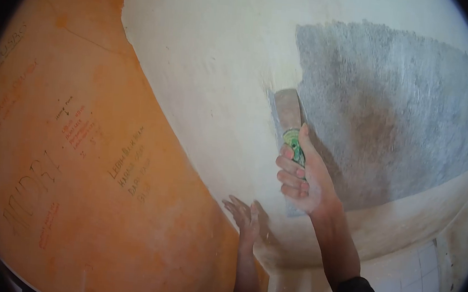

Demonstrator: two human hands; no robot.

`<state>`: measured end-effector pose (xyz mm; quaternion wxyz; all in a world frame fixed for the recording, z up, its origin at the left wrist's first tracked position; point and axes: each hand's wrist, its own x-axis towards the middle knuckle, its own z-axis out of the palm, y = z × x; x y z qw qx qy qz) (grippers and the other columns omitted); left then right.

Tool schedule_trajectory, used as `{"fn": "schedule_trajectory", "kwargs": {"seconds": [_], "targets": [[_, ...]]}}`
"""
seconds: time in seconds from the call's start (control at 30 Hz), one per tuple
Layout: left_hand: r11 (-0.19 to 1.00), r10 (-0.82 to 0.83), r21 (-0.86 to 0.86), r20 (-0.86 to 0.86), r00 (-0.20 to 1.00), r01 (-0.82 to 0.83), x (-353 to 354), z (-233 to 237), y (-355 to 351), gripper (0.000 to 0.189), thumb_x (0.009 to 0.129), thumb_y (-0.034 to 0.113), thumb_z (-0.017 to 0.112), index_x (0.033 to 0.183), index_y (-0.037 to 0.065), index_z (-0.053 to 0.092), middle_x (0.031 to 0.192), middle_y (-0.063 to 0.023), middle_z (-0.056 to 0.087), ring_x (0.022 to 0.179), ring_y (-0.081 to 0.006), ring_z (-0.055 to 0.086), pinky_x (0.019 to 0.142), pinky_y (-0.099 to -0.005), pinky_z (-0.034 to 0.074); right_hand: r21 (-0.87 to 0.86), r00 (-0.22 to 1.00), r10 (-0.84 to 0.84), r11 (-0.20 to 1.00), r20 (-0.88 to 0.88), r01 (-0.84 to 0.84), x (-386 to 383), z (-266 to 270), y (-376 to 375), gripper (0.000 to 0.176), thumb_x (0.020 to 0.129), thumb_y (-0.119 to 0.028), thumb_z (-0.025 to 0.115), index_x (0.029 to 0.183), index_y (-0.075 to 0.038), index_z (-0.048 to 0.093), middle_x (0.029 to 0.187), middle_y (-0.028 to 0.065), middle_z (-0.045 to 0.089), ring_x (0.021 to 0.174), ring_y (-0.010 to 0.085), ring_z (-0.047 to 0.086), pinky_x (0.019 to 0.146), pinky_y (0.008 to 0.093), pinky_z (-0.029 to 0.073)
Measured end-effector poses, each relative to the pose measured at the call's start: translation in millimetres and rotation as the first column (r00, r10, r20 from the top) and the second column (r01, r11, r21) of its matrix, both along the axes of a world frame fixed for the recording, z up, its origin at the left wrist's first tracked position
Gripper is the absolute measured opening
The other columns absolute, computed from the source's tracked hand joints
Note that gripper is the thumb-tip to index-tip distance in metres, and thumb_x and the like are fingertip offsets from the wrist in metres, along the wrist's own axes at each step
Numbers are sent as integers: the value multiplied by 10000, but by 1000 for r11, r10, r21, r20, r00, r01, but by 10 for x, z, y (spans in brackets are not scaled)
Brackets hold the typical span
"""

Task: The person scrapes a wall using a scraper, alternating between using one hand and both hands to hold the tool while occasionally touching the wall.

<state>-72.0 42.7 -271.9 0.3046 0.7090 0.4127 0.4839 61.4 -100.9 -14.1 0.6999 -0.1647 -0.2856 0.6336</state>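
The pale coating (212,72) appeared to be being scraped along the left border of the rough grey patch (381,114), where a narrow grey strip was exposed beside the blade. For any further stroke, a low blade angle and steady pressure would be called for, with the edge kept from digging in. The scraper (289,109) was held upright in view, its blade uppermost and laid over the border between coating and patch; whether its edge was pressed home could not be told. Its green patterned handle (294,143) was gripped by the right hand (311,183), the fingers curled closely around it and the thumb extended along the side towards the blade. The left hand (248,222) was held open and empty, its fingers parted, near the border with the orange surface (153,111); whether the wall was touched could not be told.
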Motion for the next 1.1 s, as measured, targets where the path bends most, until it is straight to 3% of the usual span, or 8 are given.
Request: {"fn": "schedule_trajectory", "kwargs": {"seconds": [0.1,0.23,0.3,0.53,0.67,0.83,1.0,1.1], "targets": [[997,-26,67,18,1000,25,-17,69,-38,957,968,565,468,1539,34,-86,1537,-333,-225,1435,-509,-168,1136,-646,4,-16,1000,-1,1000,-31,1,48,-367,-95,542,962,-660,384,789,-152,458,517,-91,293,366,30,220,319,193,148],[999,-12,48,22,1000,10,-5,47,-65,959,967,556,484,1540,39,-86,1539,-328,-225,1437,-495,-179,1149,-624,-9,-61,999,-26,998,-27,25,148,-47,29,532,960,-658,395,795,-156,462,522,-91,294,372,36,208,326,195,150],[999,-11,42,21,1000,11,-1,78,-79,962,965,555,488,1540,40,-86,1541,-325,-226,1437,-492,-182,1152,-617,-16,130,991,-78,989,112,63,217,319,91,532,957,-661,397,792,-159,461,518,-93,290,372,36,206,329,192,159],[997,-60,50,20,998,59,-56,60,-80,930,975,545,472,1546,53,-74,1550,-312,-215,1442,-485,-175,1161,-600,-22,55,998,-46,998,38,44,85,-271,-26,521,969,-649,384,803,-160,460,531,-98,301,380,35,223,336,194,170],[997,-81,20,22,996,81,-121,87,-124,906,982,537,459,1550,62,-63,1555,-311,-201,1448,-476,-166,1162,-601,-24,65,981,-186,981,57,183,75,257,61,524,966,-651,387,787,-164,460,519,-95,294,370,35,215,331,191,170],[997,-81,20,15,997,80,-154,50,-115,910,980,551,450,1549,59,-62,1560,-304,-196,1449,-477,-161,1163,-598,-22,42,995,-63,997,-74,67,33,-298,-51,521,960,-650,400,795,-158,448,528,-88,272,367,35,211,325,195,170],[996,-91,10,-4,996,91,-66,70,-74,913,981,541,455,1546,48,-66,1556,-310,-203,1445,-491,-157,1161,-598,-18,39,996,-55,998,-67,58,43,49,-73,529,961,-654,387,783,-160,449,518,-88,262,367,42,199,324,200,154],[997,-71,38,32,997,69,-107,47,-104,919,980,528,470,1545,41,-67,1553,-313,-208,1442,-499,-156,1155,-609,-16,-18,995,-55,998,-89,53,-1,-243,-111,530,960,-655,390,780,-160,452,518,-87,269,367,44,201,325,198,154]]}}
